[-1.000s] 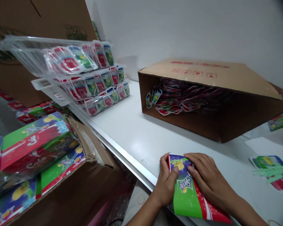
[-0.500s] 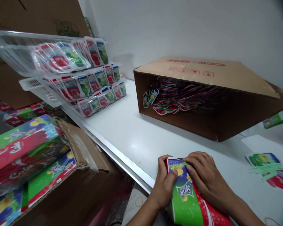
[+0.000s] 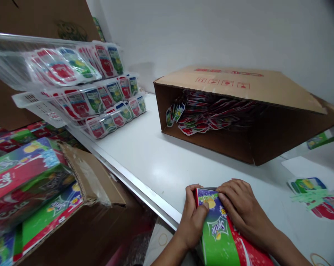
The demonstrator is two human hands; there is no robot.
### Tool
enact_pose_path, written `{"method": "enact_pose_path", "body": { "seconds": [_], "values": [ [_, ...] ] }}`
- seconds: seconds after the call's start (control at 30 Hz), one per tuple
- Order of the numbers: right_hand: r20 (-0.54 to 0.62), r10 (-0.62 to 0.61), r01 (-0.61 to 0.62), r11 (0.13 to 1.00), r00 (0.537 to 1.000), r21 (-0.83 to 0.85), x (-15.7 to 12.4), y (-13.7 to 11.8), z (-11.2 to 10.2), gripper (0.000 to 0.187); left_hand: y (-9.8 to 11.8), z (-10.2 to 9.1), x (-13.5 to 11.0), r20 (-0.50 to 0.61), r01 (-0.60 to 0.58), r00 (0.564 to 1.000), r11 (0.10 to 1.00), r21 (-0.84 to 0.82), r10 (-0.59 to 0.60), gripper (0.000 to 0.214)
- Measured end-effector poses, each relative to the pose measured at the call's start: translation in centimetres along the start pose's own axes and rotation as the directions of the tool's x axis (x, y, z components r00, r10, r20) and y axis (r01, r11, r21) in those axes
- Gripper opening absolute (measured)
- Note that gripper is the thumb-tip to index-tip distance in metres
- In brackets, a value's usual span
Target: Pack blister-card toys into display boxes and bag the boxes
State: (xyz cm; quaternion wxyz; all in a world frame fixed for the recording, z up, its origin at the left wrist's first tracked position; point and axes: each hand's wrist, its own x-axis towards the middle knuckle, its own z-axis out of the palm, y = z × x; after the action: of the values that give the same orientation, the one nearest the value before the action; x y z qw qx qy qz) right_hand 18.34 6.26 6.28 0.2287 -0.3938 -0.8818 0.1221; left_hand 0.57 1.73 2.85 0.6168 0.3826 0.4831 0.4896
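A flat printed carton (image 3: 221,236), green, blue and red with a Sprite logo, lies at the near edge of the white table (image 3: 155,162). My left hand (image 3: 193,218) grips its left side, thumb pressed on the printed face. My right hand (image 3: 240,210) lies over its upper right part, fingers curled down onto the far end. Both hands press on the carton's far end.
A brown cardboard box (image 3: 239,111) lies on its side behind, full of small printed packets. Stacked clear trays (image 3: 72,85) of packets stand at the left. An open box (image 3: 80,207) of printed cartons sits below the table edge. Loose printed pieces (image 3: 313,195) lie at the right.
The view has drifted so everything sits slightly further left. My hands have stayed on the carton, with the fingers shifting a little at its far end.
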Motion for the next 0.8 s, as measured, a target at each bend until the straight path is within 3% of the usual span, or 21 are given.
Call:
{"method": "enact_pose_path", "body": {
  "seconds": [0.1,0.2,0.3,0.37,0.5,0.8],
  "values": [
    [0.071,0.045,-0.047,0.999,0.996,0.021,0.2,0.0,-0.1,0.021,0.6,0.4,1.2,-0.025,0.018,1.0,1.0,-0.02,-0.019,0.032],
    [0.001,0.172,-0.171,0.979,0.985,0.111,-0.8,0.7,0.2,0.03,1.1,0.7,2.2,-0.014,0.062,0.998,0.998,-0.017,-0.062,0.038],
    [-0.114,0.439,-0.395,0.875,0.891,0.281,-2.6,1.9,0.6,0.031,1.2,0.8,2.4,0.012,0.101,0.995,0.993,-0.055,-0.101,0.041],
    [-0.116,0.541,-0.466,0.798,0.833,0.382,-3.5,2.3,0.8,0.029,1.1,0.8,2.3,0.023,0.108,0.994,0.99,-0.085,-0.106,0.041],
    [-0.152,0.531,-0.424,0.791,0.834,0.44,-3.8,2.1,0.9,0.026,1.2,0.8,2.3,0.025,0.126,0.992,0.985,-0.114,-0.124,0.045],
    [-0.172,0.455,-0.381,0.86,0.874,0.338,-3.1,1.9,0.6,0.026,1.1,0.6,2.6,0.027,0.139,0.99,0.982,-0.131,-0.136,0.045]
  ]
}}
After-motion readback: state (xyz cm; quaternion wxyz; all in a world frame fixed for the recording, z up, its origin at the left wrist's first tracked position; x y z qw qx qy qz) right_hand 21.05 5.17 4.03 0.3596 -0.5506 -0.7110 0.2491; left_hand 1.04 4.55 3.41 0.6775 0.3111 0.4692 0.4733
